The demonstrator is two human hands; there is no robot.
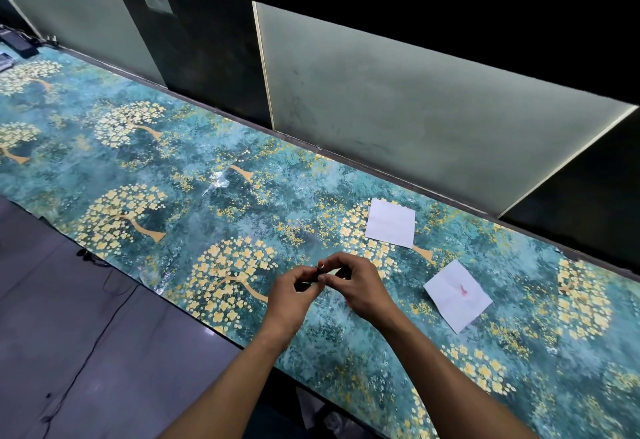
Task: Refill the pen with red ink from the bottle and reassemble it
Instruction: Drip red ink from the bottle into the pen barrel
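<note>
Both hands over near bench point(346, 352) edge. Left hand point(294, 294) and right hand point(356, 286) each pinch small dark pen point(319, 270) part between fingertips, silver ring showing. Judged step: reassembly, joining sections. Next move calls for aligned twist. Red-stained paper point(457, 294) right, clean paper point(390, 223) beyond. Ink bottle not visible.

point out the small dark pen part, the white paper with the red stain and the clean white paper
small dark pen part point(319, 268), head view, its metal-ringed end
white paper with red stain point(457, 294), head view, beside stain
clean white paper point(390, 223), head view, centre
</note>
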